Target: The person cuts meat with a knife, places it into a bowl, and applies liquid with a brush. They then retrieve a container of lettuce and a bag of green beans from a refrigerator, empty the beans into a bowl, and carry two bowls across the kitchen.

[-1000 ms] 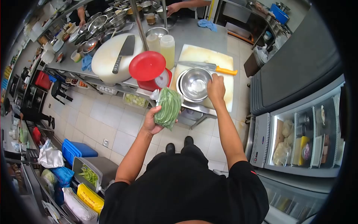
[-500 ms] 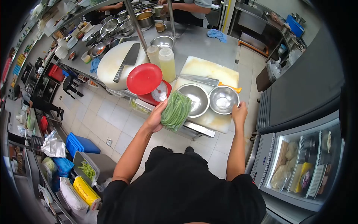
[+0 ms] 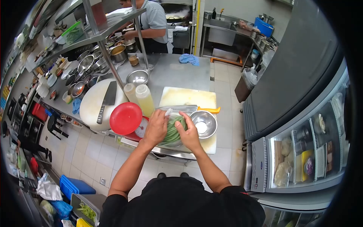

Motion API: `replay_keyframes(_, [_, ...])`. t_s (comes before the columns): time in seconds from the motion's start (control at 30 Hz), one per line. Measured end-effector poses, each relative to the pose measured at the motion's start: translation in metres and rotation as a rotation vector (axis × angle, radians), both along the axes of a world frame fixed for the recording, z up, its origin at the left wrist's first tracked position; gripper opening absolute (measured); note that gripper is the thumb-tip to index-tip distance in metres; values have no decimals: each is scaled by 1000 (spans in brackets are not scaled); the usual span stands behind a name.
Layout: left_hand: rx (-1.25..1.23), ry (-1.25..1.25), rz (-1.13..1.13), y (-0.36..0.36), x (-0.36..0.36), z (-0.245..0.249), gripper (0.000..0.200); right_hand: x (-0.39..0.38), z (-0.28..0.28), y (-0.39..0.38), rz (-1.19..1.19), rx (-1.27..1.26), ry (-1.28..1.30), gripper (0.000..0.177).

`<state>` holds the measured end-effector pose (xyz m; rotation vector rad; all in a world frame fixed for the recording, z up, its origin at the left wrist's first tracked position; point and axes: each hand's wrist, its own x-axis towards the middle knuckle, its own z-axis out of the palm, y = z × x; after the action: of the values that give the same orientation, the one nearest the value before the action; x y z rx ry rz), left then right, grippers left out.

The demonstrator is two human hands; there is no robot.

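A bundle of green beans in a clear bag (image 3: 173,133) is between my two hands over the cutting board's near part. My left hand (image 3: 155,128) is closed on the bag's left side, near its gathered top. On the right, my right hand (image 3: 189,134) touches the beans, thumb and fingers apart around them. The beans hide most of one metal bowl; another metal bowl (image 3: 204,124) stands just to the right. Behind lies a knife with a yellow handle (image 3: 210,110) on the white cutting board (image 3: 189,97). A red scale with a round red pan (image 3: 126,118) stands left of my left hand.
Two squeeze bottles (image 3: 145,99) stand behind the scale. A cleaver (image 3: 109,94) lies on a round board (image 3: 89,109). Metal shelf posts rise from the table (image 3: 172,70). A person (image 3: 154,24) works at the far side. An open refrigerator (image 3: 302,151) is at the right.
The view has shifted. My right hand has let go of the right bowl's rim and moved left to the beans. The bag of beans is now over the left bowl.
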<state>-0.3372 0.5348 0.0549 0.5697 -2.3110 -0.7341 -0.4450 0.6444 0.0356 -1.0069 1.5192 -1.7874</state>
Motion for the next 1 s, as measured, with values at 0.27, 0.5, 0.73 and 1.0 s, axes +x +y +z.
replay_keyframes(0.27, [-29, 2, -81, -4, 6, -24, 13, -7, -22, -3, 184, -34, 270, 25])
replay_keyframes(0.5, [9, -41, -80, 2, 7, -32, 22, 4, -48, -11, 166, -75, 139, 22])
replay_keyframes(0.73, [206, 30, -115, 1, 17, -43, 35, -4, -55, -12, 453, 98, -368, 23])
replay_keyframes(1.0, [193, -99, -177, 8, 18, -33, 28, -22, -40, 8, 592, 242, -653, 24])
